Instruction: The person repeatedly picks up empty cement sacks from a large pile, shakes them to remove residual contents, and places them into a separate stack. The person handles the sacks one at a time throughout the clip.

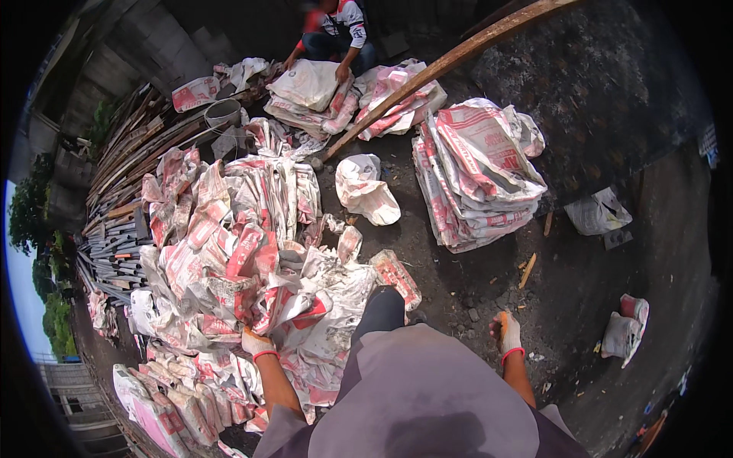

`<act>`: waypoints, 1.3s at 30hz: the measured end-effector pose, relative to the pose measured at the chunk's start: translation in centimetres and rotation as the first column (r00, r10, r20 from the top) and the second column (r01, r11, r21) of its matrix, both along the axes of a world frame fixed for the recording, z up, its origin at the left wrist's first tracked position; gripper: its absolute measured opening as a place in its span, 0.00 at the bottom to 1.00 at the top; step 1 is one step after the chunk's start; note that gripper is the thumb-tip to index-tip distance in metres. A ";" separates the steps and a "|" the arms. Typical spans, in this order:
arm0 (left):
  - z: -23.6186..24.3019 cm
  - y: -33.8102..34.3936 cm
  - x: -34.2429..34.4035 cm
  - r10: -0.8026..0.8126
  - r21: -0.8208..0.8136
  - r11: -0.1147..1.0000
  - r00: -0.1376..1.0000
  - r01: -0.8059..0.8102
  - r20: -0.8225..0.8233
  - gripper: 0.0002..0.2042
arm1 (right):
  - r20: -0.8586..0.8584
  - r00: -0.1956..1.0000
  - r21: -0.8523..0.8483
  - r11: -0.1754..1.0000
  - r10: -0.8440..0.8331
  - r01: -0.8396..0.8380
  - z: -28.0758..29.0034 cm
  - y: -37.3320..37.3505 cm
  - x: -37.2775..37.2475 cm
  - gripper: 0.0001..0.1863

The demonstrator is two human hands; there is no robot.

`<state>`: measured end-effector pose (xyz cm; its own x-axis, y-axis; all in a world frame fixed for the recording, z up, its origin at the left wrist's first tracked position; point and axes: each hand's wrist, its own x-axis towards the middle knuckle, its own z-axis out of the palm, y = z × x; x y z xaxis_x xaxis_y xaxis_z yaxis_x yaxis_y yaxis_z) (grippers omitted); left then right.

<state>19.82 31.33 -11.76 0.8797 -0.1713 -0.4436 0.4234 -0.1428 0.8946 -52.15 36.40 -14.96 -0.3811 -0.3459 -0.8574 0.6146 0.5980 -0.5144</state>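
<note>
- So the left hand (257, 343), in a pale glove with a red cuff, is down in the big loose heap of empty sacks (244, 259). Its fingers look closed on a crumpled edge of one, though I can't tell exactly which sack it's got.
- That heap is all white-and-red paper sacks, creased and dusty, spread over the ground to the left and in front of the person.
- The right hand (506, 333) has the same kind of glove and hangs out over bare dark ground (473, 275), holding nothing, fingers loosely curled with gaps between them.
- Up right of centre there's a neat flat stack of sacks (477, 175), same white with red bands, well apart from the heap.
- One lone white sack (366, 191) lies crumpled between the heap and that stack.
- Lower left, a row of folded sacks (175, 404) lies overlapped along the edge of the heap.
- Far right, a small folded bundle (624, 328) sits by itself, and a flat pale sack (599, 212) lies above it.
- At the top another person (332, 34) crouches with both hands on a second pile of sacks (313, 95).
- A long wooden pole (450, 61) runs diagonally across from the top right.
- On the left edge is a stack of timber and metal bars (122, 198), with a grey bucket (223, 114) near it.
</note>
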 end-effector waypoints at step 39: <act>-8.3 -34.1 -11.1 -0.615 0.251 0.725 0.766 0.642 -0.184 0.23 | -0.348 -0.372 0.520 -0.153 0.861 -0.840 -5.4 -38.0 -4.2 0.09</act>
